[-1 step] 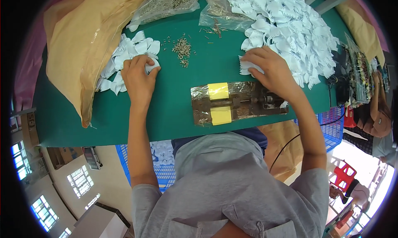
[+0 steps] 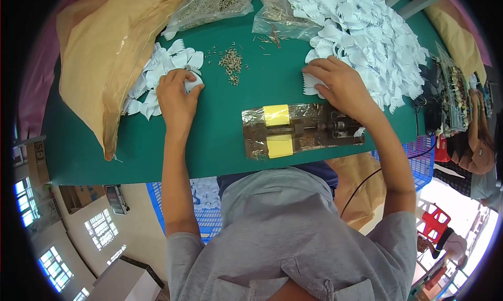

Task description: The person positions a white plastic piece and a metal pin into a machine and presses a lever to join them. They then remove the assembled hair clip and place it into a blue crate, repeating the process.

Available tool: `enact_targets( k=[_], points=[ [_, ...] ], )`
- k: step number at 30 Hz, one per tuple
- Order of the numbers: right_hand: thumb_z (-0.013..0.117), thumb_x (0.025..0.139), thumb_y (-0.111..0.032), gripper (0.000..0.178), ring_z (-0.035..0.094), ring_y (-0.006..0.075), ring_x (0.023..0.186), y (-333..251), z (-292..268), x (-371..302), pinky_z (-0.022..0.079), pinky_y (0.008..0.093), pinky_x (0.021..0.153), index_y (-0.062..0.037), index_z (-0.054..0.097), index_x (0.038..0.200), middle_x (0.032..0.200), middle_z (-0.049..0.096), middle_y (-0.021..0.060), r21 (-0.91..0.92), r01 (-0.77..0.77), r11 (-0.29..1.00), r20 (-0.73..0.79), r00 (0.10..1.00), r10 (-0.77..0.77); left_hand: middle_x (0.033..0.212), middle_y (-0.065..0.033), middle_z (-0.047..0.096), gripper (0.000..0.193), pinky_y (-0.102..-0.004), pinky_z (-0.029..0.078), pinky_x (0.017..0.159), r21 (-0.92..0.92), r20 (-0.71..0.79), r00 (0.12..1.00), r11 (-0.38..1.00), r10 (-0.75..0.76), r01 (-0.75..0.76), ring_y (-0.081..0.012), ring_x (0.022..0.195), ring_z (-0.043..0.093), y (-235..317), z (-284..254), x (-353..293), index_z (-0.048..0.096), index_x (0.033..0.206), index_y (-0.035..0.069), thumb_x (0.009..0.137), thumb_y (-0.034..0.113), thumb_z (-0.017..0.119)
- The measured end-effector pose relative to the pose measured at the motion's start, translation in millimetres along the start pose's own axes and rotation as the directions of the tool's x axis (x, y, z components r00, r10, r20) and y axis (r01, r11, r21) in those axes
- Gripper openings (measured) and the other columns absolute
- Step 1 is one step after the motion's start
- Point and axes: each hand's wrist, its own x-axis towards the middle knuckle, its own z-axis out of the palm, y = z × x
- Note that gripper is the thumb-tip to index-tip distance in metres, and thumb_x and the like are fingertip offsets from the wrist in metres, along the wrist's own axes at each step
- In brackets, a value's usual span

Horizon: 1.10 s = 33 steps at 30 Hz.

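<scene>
At the right edge of a smaller heap of white toothed plastic pieces [image 2: 152, 73], my left hand [image 2: 177, 94] is closed in a pinch. Thumb and fingers hold a white plastic piece [image 2: 194, 82], partly covered by the hand. My right hand [image 2: 340, 86] bends over another white toothed piece [image 2: 310, 85] beside the large heap of the same pieces [image 2: 361, 34]. Its fingers and thumb grip that piece, whose comb-like edge sticks out on the left. In front of the right hand lies a dark fixture [image 2: 309, 138] wrapped in clear tape, with two yellow patches.
A small pile of tiny metal parts [image 2: 230, 62] lies mid-table. Clear bags of small metal pieces [image 2: 209, 7] stand at the back. A tan sack [image 2: 105, 55] leans on the left. Blue crates [image 2: 212, 217] sit below the table edge; a person [image 2: 474, 149] works at far right.
Both hands have shifted very slightly to the right, each with its white piece. Everything else stays the same.
</scene>
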Motion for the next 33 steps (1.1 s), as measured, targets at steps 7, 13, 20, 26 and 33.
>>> enact_targets(
  k=[7, 13, 20, 26, 33],
  points=[
    [0.075, 0.081, -0.006, 0.035, 0.067, 0.0308, 0.105, 19, 0, 25, 0.057, 0.0433, 0.086, -0.0063, 0.070, 0.116, 0.104, 0.066, 0.0099, -0.105, -0.089, 0.991, 0.313, 0.942, 0.117, 0.095, -0.0030, 0.071, 0.030, -0.0265, 0.052, 0.075, -0.593, 0.090, 0.949, 0.750, -0.301, 0.294, -0.0108, 0.079, 0.061, 14, -10, -11, 0.072, 0.115, 0.002, 0.086, 0.000, 0.080],
    [0.080, 0.085, -0.016, 0.023, 0.067, 0.0302, 0.104, 15, -1, 25, 0.056, 0.0424, 0.085, -0.0075, 0.072, 0.104, 0.102, 0.066, 0.0079, -0.277, -0.218, 0.936, 0.222, 0.933, 0.284, 0.100, -0.0061, 0.077, 0.024, -0.0293, 0.056, 0.081, -0.800, 0.221, 0.975, 0.568, -0.018, 0.192, -0.0154, 0.090, 0.070, 98, -72, -57, 0.078, 0.107, 0.003, 0.084, -0.003, 0.083],
    [0.073, 0.093, -0.016, 0.013, 0.071, 0.0331, 0.084, 2, -2, 34, 0.056, 0.0433, 0.077, -0.0068, 0.072, 0.101, 0.092, 0.069, 0.0116, 0.135, -0.264, 0.955, 0.159, 0.957, 0.242, 0.099, 0.0068, 0.073, 0.025, -0.0385, 0.038, 0.089, -0.480, 0.131, 0.926, 0.840, 0.355, -0.254, -0.0191, 0.095, 0.056, 128, -24, -75, 0.080, 0.101, 0.016, 0.077, 0.007, 0.078],
    [0.069, 0.086, -0.003, 0.031, 0.067, 0.0337, 0.094, -73, 20, 21, 0.057, 0.0429, 0.079, -0.0069, 0.070, 0.116, 0.101, 0.063, 0.0119, 0.068, 0.161, 0.985, 0.222, 0.960, -0.173, 0.101, 0.0054, 0.069, 0.029, -0.0416, 0.036, 0.092, -0.298, 0.012, 0.928, 0.888, 0.371, -0.351, -0.0182, 0.097, 0.054, 135, -23, -92, 0.081, 0.104, 0.017, 0.076, 0.008, 0.078],
    [0.077, 0.087, -0.009, 0.017, 0.067, 0.0286, 0.090, -71, 19, 3, 0.054, 0.0410, 0.081, -0.0055, 0.074, 0.103, 0.090, 0.072, 0.0082, 0.391, 0.026, 0.920, 0.189, 0.976, -0.108, 0.120, -0.0023, 0.068, 0.063, -0.0467, 0.038, 0.105, -0.544, -0.029, 0.999, 0.838, 0.041, -0.050, -0.0309, 0.125, 0.051, 134, -9, -89, 0.062, 0.132, 0.011, 0.074, 0.007, 0.087]
  ],
)
